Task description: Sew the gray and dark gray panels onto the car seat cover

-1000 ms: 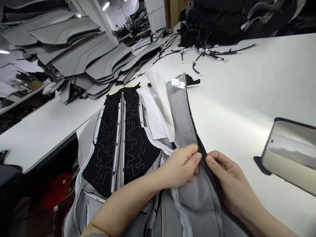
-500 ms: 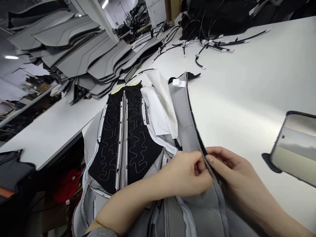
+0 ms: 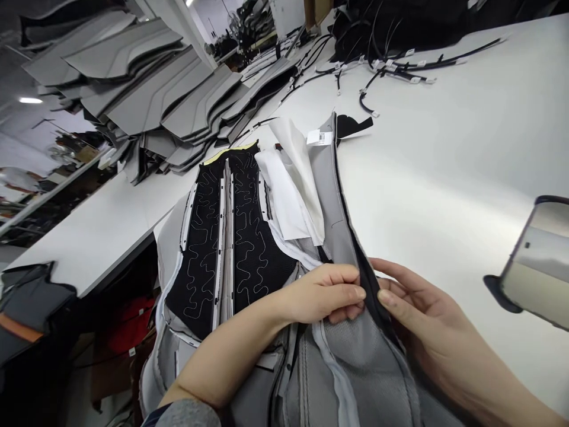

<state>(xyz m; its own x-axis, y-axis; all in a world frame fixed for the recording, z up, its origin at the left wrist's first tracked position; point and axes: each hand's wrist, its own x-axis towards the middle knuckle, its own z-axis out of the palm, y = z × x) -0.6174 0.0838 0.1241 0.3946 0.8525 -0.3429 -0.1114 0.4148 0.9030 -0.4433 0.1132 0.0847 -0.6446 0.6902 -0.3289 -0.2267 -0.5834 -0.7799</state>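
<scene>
A grey fabric seat cover (image 3: 362, 356) lies partly over the table edge, its inner side showing. My left hand (image 3: 333, 295) pinches the grey fabric just left of a long dark seam edge (image 3: 368, 287). Facing it, my right hand (image 3: 413, 305) grips the other side of that edge between thumb and fingers. Between the two hands the edge is spread a little apart. Left of my hands is a black panel (image 3: 249, 249) with a thin winding wire line. White cloth flaps (image 3: 296, 196) rest beside it. A white label (image 3: 319, 137) sits at the strip's far end.
Stacked grey panels (image 3: 146, 89) stand at the back left. Black cables with white tags (image 3: 391, 71) lie across the white table (image 3: 466, 148). A glossy framed object (image 3: 540, 261) is at the right, and a dark piece with an orange band (image 3: 31, 314) at the left.
The dark edge between my hands has opened wider. My left hand has shifted slightly up and left. The whole view has moved a little.
</scene>
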